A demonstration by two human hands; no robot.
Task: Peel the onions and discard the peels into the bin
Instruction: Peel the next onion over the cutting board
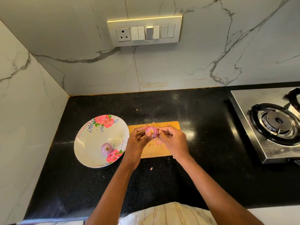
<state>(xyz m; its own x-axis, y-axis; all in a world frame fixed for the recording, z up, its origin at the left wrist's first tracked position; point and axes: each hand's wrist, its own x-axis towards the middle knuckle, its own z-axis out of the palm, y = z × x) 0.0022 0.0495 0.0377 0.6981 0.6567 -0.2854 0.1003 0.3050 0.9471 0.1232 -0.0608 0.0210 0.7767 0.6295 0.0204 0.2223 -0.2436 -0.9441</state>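
Observation:
A small red onion [151,131] is held just above the wooden cutting board [168,125]. My left hand [138,142] grips it from the left and below. My right hand [173,140] pinches at the onion's right side with curled fingers. Pink peel scraps [158,142] lie on the board under my hands. A second onion [106,148] rests in the floral white plate [90,143] to the left of the board. No bin is in view.
The black countertop [203,127] runs from the marble corner wall at left to a steel gas stove [274,124] at right. A stray peel flake [151,168] lies on the counter in front of the board. A switch panel [144,32] is on the back wall.

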